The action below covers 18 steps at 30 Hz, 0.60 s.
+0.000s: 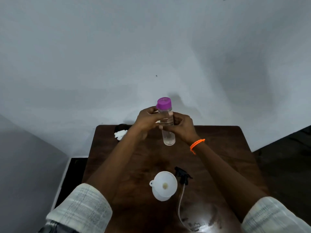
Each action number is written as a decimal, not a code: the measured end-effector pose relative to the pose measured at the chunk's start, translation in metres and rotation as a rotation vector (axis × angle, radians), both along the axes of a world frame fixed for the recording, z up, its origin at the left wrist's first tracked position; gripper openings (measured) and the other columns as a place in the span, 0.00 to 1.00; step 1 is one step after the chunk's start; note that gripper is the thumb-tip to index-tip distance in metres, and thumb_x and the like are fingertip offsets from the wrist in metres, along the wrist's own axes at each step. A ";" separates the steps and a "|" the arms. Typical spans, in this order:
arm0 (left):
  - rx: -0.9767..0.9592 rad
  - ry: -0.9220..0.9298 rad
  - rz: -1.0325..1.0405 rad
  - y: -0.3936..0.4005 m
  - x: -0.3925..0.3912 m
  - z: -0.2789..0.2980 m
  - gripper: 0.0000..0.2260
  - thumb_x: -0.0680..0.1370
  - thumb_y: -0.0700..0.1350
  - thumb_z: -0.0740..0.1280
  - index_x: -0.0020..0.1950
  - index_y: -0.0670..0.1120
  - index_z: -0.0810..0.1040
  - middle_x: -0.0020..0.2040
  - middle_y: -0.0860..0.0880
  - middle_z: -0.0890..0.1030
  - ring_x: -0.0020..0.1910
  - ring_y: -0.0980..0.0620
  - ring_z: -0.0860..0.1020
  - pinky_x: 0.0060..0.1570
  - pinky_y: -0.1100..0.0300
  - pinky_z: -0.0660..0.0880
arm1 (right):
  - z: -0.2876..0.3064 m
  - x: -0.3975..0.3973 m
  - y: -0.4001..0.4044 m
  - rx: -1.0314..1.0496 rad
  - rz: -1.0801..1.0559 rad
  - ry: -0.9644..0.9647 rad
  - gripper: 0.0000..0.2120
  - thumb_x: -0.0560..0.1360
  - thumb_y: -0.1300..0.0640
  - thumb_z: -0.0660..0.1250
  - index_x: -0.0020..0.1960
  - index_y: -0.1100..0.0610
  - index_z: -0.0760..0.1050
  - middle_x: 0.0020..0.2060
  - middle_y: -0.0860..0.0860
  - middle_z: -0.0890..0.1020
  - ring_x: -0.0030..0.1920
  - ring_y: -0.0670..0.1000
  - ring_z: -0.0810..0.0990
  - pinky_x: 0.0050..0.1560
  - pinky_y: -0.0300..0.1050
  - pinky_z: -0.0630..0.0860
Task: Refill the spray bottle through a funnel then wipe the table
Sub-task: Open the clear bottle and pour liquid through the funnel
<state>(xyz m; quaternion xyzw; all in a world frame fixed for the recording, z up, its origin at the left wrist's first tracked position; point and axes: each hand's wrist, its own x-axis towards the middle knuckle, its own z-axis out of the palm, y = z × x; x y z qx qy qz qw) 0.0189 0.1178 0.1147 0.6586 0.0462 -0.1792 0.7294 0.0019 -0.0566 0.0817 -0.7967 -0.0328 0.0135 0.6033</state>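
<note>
Head view looks down on a dark brown wooden counter (218,148) with a glossy patch near the front edge. Held above its far half is a clear, slim, round bottle (168,132) with a purple cap (164,103); it stands about upright, with clear liquid inside, and whether its base touches the wood I cannot tell. Both hands are clamped on it. The left hand (148,119) wraps the upper body just under the cap, fingers curled round the near side. The right hand (182,126) grips from the other side a little lower, with an orange braided band (197,144) at its wrist. Both forearms reach straight out from rolled, pale checked sleeves (80,209).

Nearer the front sits a white plastic funnel (165,183), its wide round mouth up and a small loop tab at the left rim; what it stands in is hidden beneath it. Just right of it lies a black spray head (182,175) on its side, a thin pale tube (180,204) trailing toward the front edge. At the far left corner lies a crumpled white cloth (120,134), beside a dark round thing too dim to name.
</note>
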 end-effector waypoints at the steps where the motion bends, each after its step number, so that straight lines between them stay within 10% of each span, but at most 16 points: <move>1: -0.062 -0.012 -0.034 0.002 -0.001 0.010 0.20 0.71 0.49 0.79 0.61 0.48 0.84 0.58 0.47 0.86 0.60 0.47 0.83 0.66 0.45 0.76 | 0.011 -0.004 -0.004 0.023 0.015 0.011 0.17 0.65 0.60 0.83 0.53 0.57 0.85 0.46 0.52 0.89 0.50 0.53 0.88 0.54 0.52 0.83; 13: -0.500 -0.246 -0.411 0.002 -0.038 0.088 0.27 0.80 0.35 0.62 0.79 0.39 0.62 0.77 0.35 0.66 0.77 0.36 0.64 0.76 0.43 0.62 | 0.108 -0.061 -0.039 0.189 0.362 0.189 0.18 0.70 0.72 0.76 0.59 0.64 0.83 0.51 0.63 0.86 0.52 0.58 0.85 0.55 0.50 0.82; 18: -0.461 -0.307 -0.513 0.001 -0.054 0.101 0.23 0.77 0.36 0.70 0.72 0.40 0.71 0.69 0.37 0.75 0.71 0.38 0.71 0.72 0.47 0.69 | 0.108 -0.079 -0.044 0.235 0.426 0.253 0.19 0.68 0.74 0.76 0.58 0.64 0.83 0.52 0.63 0.85 0.55 0.61 0.85 0.63 0.58 0.79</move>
